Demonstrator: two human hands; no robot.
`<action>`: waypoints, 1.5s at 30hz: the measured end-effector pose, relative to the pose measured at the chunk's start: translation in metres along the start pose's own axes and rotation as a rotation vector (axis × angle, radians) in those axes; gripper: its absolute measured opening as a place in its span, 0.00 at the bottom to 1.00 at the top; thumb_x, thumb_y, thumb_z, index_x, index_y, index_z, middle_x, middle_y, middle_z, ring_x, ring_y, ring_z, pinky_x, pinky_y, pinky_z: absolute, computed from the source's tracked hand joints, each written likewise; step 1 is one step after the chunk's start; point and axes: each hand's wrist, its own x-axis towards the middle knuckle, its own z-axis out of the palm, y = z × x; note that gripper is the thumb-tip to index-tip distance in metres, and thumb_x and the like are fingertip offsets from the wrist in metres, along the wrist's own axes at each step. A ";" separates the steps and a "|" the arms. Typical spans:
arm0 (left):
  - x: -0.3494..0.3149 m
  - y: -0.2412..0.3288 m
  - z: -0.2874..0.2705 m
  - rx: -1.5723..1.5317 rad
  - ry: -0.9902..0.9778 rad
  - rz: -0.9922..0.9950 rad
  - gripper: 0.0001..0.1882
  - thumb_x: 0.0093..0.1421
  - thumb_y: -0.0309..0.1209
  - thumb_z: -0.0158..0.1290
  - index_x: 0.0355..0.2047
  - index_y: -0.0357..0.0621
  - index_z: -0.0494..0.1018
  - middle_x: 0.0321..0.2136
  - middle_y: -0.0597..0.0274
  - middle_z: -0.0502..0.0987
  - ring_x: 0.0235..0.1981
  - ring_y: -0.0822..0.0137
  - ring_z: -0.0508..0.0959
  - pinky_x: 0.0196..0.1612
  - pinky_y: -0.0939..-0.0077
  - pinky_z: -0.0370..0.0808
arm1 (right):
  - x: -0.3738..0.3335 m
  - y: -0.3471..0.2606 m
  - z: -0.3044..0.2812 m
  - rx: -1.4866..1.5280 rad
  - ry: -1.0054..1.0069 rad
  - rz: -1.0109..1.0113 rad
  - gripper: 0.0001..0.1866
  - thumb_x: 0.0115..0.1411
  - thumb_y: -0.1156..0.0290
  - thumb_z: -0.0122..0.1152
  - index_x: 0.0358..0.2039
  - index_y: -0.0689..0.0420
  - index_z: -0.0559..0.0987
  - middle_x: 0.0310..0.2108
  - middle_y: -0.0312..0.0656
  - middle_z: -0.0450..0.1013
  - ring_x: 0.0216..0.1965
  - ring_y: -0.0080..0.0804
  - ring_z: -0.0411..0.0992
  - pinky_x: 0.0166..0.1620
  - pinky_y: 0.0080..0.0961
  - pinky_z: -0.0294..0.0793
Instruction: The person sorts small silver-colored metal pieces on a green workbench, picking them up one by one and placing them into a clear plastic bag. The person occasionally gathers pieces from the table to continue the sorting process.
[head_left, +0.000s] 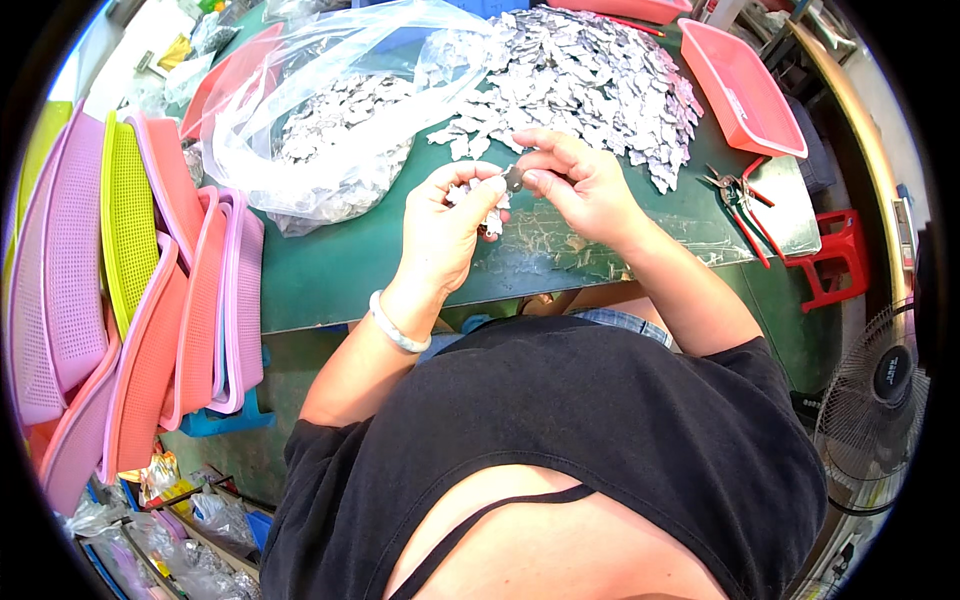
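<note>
My left hand (440,225), a pale bangle on its wrist, is closed around several small silvery flat metal pieces (493,221). Facing it, my right hand (588,190) pinches a small dark flat piece (514,179) between thumb and fingers. The dark piece is right by the left thumb tip; whether that thumb also grips it, I cannot tell. Both hands are above the near part of the green table (350,285). Just beyond them spreads a big heap of similar silvery pieces (590,80).
A clear plastic bag (340,195) of silvery pieces lies left of the heap. Stacked pink, purple and green baskets (135,215) crowd the left. On the right are a pink tray (735,85), red-handled pliers (738,200), a red stool (835,255) and a fan (880,390).
</note>
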 end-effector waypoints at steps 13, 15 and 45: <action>0.006 -0.006 0.004 -0.070 0.007 -0.093 0.07 0.53 0.24 0.53 0.33 0.38 0.70 0.22 0.62 0.74 0.19 0.73 0.74 0.17 0.86 0.68 | -0.003 -0.005 -0.005 0.067 0.000 0.093 0.19 0.52 0.81 0.52 0.47 0.61 0.68 0.28 0.38 0.74 0.31 0.19 0.69 0.36 0.16 0.69; 0.006 -0.005 0.006 -0.093 0.012 -0.108 0.07 0.53 0.24 0.52 0.33 0.37 0.70 0.22 0.61 0.74 0.18 0.73 0.74 0.17 0.86 0.68 | -0.003 -0.006 -0.007 0.069 -0.014 0.103 0.19 0.53 0.81 0.52 0.47 0.61 0.68 0.28 0.37 0.73 0.30 0.18 0.68 0.36 0.15 0.69; 0.006 -0.007 0.005 -0.063 0.014 -0.083 0.07 0.54 0.26 0.52 0.33 0.37 0.71 0.21 0.64 0.73 0.18 0.74 0.73 0.17 0.87 0.67 | -0.005 -0.011 -0.006 -0.004 -0.031 0.121 0.19 0.52 0.80 0.53 0.47 0.62 0.68 0.25 0.35 0.74 0.27 0.16 0.68 0.33 0.16 0.68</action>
